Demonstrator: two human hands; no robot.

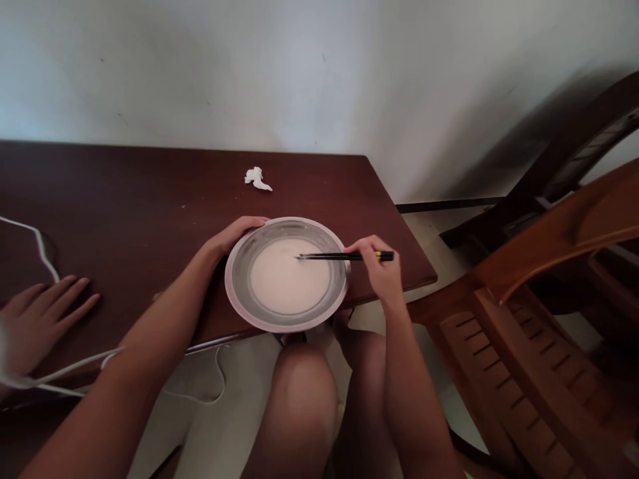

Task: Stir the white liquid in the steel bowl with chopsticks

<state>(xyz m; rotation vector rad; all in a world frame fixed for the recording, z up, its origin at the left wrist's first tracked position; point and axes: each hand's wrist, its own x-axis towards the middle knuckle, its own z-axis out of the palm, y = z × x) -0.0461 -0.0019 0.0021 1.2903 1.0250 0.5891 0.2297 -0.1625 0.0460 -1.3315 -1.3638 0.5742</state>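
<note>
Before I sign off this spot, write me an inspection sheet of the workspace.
Surface: dark wooden table, small pale specks on it.
Things in use: wide bowl of whitish liquid, near rim past the table edge; black chopsticks, tips at the liquid.
Clutter: crumpled white tissue beyond the bowl.
Hands: left hand on the bowl's rim, right hand gripping the chopsticks.
Cables: white cable at far left; more white cable below the table.
Surroundings: another person's hand on the table at left; wooden chair at right; pale wall behind.
</note>
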